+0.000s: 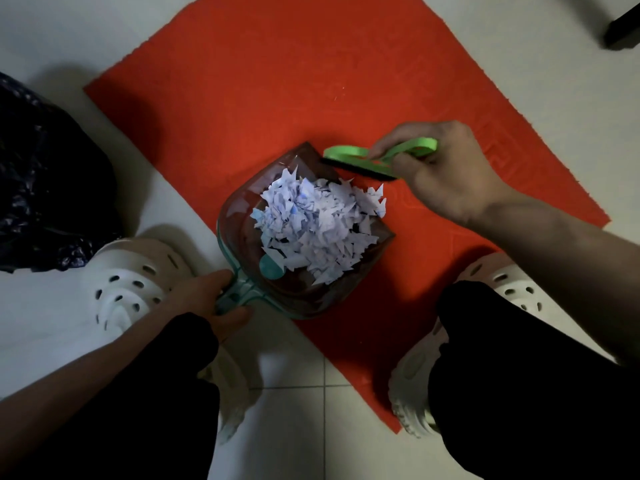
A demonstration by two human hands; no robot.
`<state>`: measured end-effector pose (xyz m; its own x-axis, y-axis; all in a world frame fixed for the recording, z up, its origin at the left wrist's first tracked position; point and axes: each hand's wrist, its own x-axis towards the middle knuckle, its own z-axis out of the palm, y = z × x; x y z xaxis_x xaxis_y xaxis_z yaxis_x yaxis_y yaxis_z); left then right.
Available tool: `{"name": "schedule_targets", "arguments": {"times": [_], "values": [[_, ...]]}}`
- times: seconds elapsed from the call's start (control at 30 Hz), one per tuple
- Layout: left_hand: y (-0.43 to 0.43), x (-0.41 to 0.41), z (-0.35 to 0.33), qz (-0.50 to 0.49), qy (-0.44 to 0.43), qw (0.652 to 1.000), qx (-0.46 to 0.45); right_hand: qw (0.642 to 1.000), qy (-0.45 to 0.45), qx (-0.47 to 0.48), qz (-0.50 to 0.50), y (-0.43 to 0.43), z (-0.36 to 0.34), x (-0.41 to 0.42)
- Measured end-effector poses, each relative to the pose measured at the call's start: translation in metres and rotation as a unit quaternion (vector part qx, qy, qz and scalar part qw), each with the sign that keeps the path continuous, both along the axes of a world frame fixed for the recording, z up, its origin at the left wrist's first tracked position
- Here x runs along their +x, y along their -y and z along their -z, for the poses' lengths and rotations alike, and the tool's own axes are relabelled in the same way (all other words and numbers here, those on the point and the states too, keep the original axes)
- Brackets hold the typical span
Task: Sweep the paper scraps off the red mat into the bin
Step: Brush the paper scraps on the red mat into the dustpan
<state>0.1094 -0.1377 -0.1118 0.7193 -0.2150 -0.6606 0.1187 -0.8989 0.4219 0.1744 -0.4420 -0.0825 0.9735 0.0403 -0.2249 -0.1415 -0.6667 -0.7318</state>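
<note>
**Pale tiled floor (52, 46), loaded pan ready to tip**

Jagged white paper scraps (311, 223) heaped in translucent teal plastic dustpan (239, 216) on fuzzy red fabric mat (277, 81). Left hand (204, 296), seven o'clock, fingers wrapped round pan handle; right hand (443, 174), two o'clock, fingers gripping green looped plastic brush (346, 152). Lift level, slowly, toward crinkled dark bin bag (41, 185) at nine o'clock.

Dim light falls on a pale tiled floor (294, 427), with a dark furniture leg (621, 29) at upper right.
</note>
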Motion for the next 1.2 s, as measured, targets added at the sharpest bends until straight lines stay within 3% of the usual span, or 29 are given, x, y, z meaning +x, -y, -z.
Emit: {"name": "schedule_targets", "arguments": {"times": [0.13,0.27,0.43,0.57,0.77,0.97,1.2], "values": [[-0.004,-0.003,0.001,-0.006,0.017,1.0,0.01,0.995,0.022,-0.068,0.077,0.01,0.005,0.0],[-0.007,-0.004,0.005,-0.002,0.016,1.0,0.027,0.989,0.008,-0.125,0.083,0.008,0.015,-0.002],[-0.008,-0.001,0.005,0.009,0.006,1.0,-0.007,0.994,-0.014,-0.107,0.011,-0.012,0.017,-0.015],[-0.011,-0.001,0.005,0.019,0.018,1.0,0.002,0.996,0.003,-0.071,0.058,-0.003,0.008,-0.015],[-0.012,0.0,0.006,0.032,0.024,0.999,0.015,0.986,-0.013,-0.145,0.08,0.009,0.012,-0.015],[-0.015,0.003,0.009,0.048,0.011,0.999,0.015,0.994,-0.028,-0.103,-0.016,-0.035,0.015,-0.024],[-0.013,0.002,0.009,0.055,0.03,0.997,0.037,0.998,0.005,-0.054,0.04,-0.025,-0.009,-0.016]]}}
